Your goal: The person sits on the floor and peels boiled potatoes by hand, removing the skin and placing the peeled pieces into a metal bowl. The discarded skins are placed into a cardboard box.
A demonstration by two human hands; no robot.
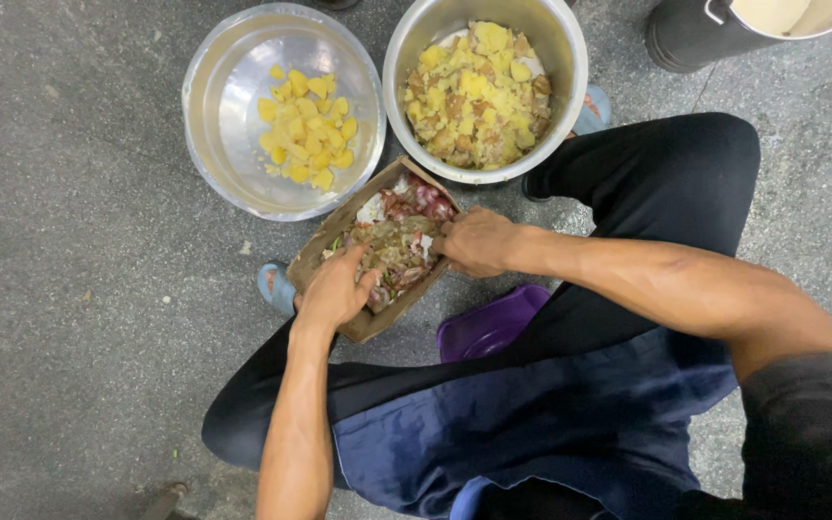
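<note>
A brown cardboard tray (331,236) full of vegetable peelings and scraps (399,236) sits on the floor between my knees. My left hand (335,291) presses into the scraps at the tray's near left side, fingers curled among them. On the tray's right edge rests my right hand (475,241), its fingers closed over the rim and the scraps. Behind the tray stand two steel bowls: the left bowl (225,111) holds a small heap of peeled yellow potato pieces (306,125), and the right pot (560,58) is filled with boiled potato chunks (479,91), some with skin.
A purple plastic stool (489,325) lies under my legs. A dark bucket with a pale rim (695,34) stands at the top right. Blue sandals (274,286) show at my feet. Rough grey concrete floor (69,250) spreads to the left.
</note>
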